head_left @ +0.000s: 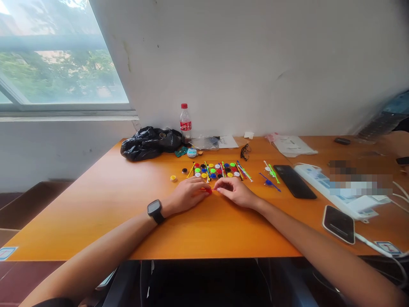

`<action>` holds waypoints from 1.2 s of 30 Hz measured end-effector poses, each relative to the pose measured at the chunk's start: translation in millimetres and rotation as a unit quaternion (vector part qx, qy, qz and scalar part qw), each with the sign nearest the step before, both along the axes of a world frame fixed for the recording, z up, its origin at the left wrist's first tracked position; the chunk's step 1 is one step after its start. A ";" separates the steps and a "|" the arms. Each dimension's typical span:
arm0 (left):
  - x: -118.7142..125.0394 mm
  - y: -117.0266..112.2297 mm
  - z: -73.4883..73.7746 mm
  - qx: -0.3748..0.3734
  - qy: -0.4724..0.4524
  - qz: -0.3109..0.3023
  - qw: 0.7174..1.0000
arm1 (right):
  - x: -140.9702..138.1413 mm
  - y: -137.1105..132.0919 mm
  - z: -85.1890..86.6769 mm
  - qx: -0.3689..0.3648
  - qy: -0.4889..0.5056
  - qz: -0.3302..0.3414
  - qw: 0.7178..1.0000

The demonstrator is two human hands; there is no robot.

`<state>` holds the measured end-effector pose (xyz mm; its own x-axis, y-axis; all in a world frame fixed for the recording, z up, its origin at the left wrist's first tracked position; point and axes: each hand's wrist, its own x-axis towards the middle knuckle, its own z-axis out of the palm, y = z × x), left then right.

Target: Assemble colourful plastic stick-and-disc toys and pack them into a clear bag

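Over the middle of the table, my left hand [188, 194], with a black watch on its wrist, has its fingertips closed on a small red round piece [209, 192]. My right hand [238, 192] pinches a thin reddish stick [215, 189] that meets the red piece; whether they are joined I cannot tell. Just beyond my fingers lie rows of small coloured discs [213, 170] in red, green, yellow, blue, white and black, with thin coloured sticks [244, 171] among and beside them. A yellow round piece [173, 178] and a black one [184, 170] lie apart on the left.
At the back are a black plastic bag [150, 144], a cola bottle [185, 121] and dark glasses [245, 152]. To the right lie loose sticks [271, 172], a black phone [294, 182], a white power strip [332, 192] and another phone [339, 224] with a cable.
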<state>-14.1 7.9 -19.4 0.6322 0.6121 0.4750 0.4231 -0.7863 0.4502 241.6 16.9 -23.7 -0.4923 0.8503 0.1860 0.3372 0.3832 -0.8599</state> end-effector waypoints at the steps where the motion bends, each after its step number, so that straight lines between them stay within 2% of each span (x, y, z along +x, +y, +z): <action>1: 0.1 0.0 0.3 0.000 0.000 -0.002 1.000 | 0.3 0.4 -0.5 -0.003 0.003 0.000 1.000; 10: 0.4 -2.6 6.2 -0.012 -0.015 -0.028 0.999 | 0.9 -0.4 -0.6 -0.015 -0.001 0.010 1.000; 19: -4.0 -4.0 10.3 -0.010 0.024 -0.030 0.999 | -1.2 -4.5 0.9 0.027 -0.027 0.013 0.999; 36: 0.6 -7.4 1.5 0.019 0.049 -0.014 0.998 | -2.0 -3.6 3.2 0.060 -0.055 0.004 0.997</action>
<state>-13.5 0.5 -18.0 0.6942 0.5755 0.4323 0.4408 -0.8147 0.3767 239.6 13.3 -20.5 -0.5228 0.8207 0.2304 0.4232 0.4845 -0.7656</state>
